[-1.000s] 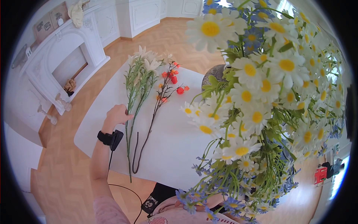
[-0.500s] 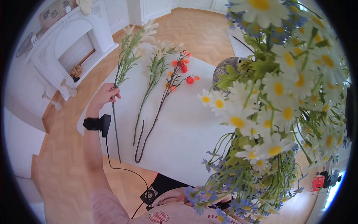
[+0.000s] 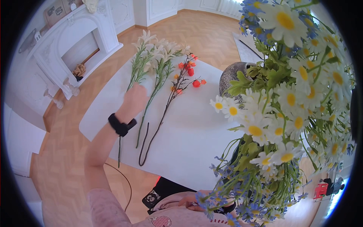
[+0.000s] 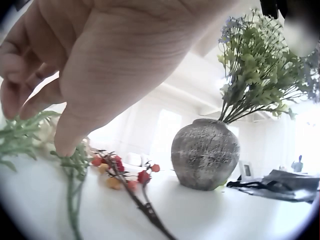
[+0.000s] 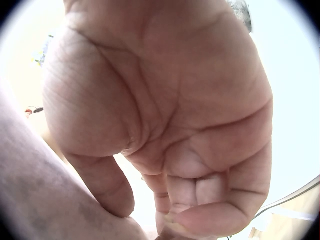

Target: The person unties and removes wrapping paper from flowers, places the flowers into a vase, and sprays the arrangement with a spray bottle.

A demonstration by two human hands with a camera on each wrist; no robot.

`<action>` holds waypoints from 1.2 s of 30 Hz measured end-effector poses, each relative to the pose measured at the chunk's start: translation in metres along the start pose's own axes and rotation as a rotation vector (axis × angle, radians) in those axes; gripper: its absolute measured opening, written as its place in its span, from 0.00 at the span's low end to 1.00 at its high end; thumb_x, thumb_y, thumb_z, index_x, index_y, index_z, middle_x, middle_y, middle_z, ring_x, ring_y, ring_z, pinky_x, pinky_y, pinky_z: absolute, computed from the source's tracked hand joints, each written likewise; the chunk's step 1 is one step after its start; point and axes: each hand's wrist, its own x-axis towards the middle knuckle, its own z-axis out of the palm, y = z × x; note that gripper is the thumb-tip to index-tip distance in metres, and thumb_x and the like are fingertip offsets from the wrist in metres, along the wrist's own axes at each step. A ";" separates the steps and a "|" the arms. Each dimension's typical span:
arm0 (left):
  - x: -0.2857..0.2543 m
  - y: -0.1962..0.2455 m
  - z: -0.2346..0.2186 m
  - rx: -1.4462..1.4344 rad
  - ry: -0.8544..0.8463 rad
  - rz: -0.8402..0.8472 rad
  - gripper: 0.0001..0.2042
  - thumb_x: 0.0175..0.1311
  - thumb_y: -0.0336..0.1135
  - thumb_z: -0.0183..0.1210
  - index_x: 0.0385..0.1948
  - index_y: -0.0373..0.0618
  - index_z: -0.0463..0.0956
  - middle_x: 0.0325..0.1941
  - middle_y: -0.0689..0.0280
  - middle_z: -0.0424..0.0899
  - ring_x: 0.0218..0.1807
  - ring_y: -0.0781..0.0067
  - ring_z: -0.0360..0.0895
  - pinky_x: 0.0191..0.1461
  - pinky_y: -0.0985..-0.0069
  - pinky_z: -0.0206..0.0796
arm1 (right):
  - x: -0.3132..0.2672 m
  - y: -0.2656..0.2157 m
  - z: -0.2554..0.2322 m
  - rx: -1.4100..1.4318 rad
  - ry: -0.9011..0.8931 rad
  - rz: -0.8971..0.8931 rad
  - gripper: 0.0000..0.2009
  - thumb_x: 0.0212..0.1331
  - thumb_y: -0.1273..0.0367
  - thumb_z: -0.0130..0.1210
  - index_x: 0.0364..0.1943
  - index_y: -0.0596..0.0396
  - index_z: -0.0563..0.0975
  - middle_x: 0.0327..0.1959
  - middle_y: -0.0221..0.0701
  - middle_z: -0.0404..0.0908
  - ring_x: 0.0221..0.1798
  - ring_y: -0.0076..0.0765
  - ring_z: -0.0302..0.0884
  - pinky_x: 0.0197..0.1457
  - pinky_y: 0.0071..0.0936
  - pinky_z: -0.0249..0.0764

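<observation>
My left hand (image 3: 135,100) is over the stem of the leftmost white lily spray (image 3: 139,68), which lies on the white table (image 3: 189,151). In the left wrist view its thumb and fingers stand apart above green lily leaves (image 4: 75,162), with nothing seen between them. A second lily spray (image 3: 162,70) lies just to the right. Beyond it is a dark branch (image 3: 165,109) with red and orange blooms (image 4: 144,177). My right hand (image 3: 191,199) rests loosely curled by my body at the table's front edge, partly behind blossoms. Its palm (image 5: 165,110) shows no held thing.
White daisies (image 3: 291,100) and small blue flowers fill the right of the head view, close to the camera. They stand in a rough grey vase (image 4: 205,155). A dark, flat bundle (image 4: 280,185) lies to the vase's right. A white fireplace (image 3: 81,41) stands beyond the table's left.
A lily spray was separated leftward from the other and lifted by the left hand; now it lies at the left and the hand has let go, turning and shifting right. The right hand stays put.
</observation>
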 end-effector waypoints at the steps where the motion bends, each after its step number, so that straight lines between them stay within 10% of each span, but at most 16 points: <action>1: 0.008 0.009 -0.005 -0.040 -0.169 0.012 0.11 0.48 0.36 0.56 0.27 0.37 0.77 0.31 0.51 0.79 0.38 0.59 0.78 0.37 0.69 0.71 | -0.001 0.000 0.000 0.000 -0.004 0.000 0.15 0.61 0.68 0.43 0.50 0.59 0.65 0.33 0.35 0.74 0.35 0.34 0.71 0.38 0.29 0.66; 11: 0.066 0.010 0.052 -0.013 -0.409 -0.012 0.12 0.46 0.36 0.54 0.31 0.41 0.78 0.38 0.54 0.79 0.42 0.57 0.77 0.43 0.66 0.70 | -0.013 0.002 -0.005 -0.031 -0.008 -0.039 0.15 0.61 0.68 0.42 0.50 0.60 0.66 0.34 0.36 0.74 0.35 0.35 0.72 0.39 0.29 0.66; 17: 0.080 0.023 0.032 -0.186 -0.412 0.160 0.14 0.47 0.38 0.51 0.27 0.34 0.75 0.27 0.53 0.79 0.30 0.54 0.77 0.35 0.64 0.69 | -0.013 0.003 -0.003 -0.055 -0.003 -0.084 0.14 0.61 0.68 0.42 0.49 0.60 0.66 0.35 0.36 0.74 0.36 0.35 0.72 0.40 0.29 0.66; 28: 0.000 0.090 -0.087 -1.575 0.013 0.281 0.11 0.65 0.39 0.42 0.33 0.41 0.68 0.22 0.67 0.75 0.17 0.82 0.67 0.18 0.84 0.56 | -0.011 -0.003 -0.008 -0.146 0.049 -0.197 0.14 0.62 0.68 0.42 0.48 0.60 0.67 0.35 0.36 0.75 0.37 0.35 0.72 0.41 0.30 0.66; 30: 0.038 0.067 -0.042 -1.528 -0.283 0.363 0.12 0.65 0.41 0.42 0.32 0.42 0.69 0.25 0.71 0.74 0.25 0.86 0.67 0.23 0.86 0.56 | -0.011 -0.007 -0.008 -0.176 0.085 -0.221 0.14 0.62 0.68 0.42 0.48 0.61 0.67 0.35 0.36 0.75 0.37 0.36 0.72 0.41 0.30 0.66; 34: -0.005 0.046 -0.042 -1.110 0.044 0.604 0.19 0.60 0.35 0.51 0.51 0.37 0.64 0.34 0.70 0.72 0.35 0.84 0.69 0.36 0.86 0.63 | -0.016 -0.013 -0.002 -0.226 0.193 -0.274 0.14 0.62 0.68 0.42 0.48 0.61 0.67 0.36 0.36 0.75 0.37 0.36 0.72 0.41 0.30 0.66; 36: 0.002 0.023 -0.060 -1.657 -0.642 0.476 0.17 0.59 0.30 0.49 0.51 0.39 0.64 0.36 0.69 0.72 0.34 0.83 0.70 0.31 0.86 0.64 | -0.021 -0.011 0.009 -0.234 0.244 -0.307 0.14 0.62 0.68 0.42 0.48 0.61 0.67 0.36 0.36 0.75 0.37 0.36 0.72 0.42 0.30 0.66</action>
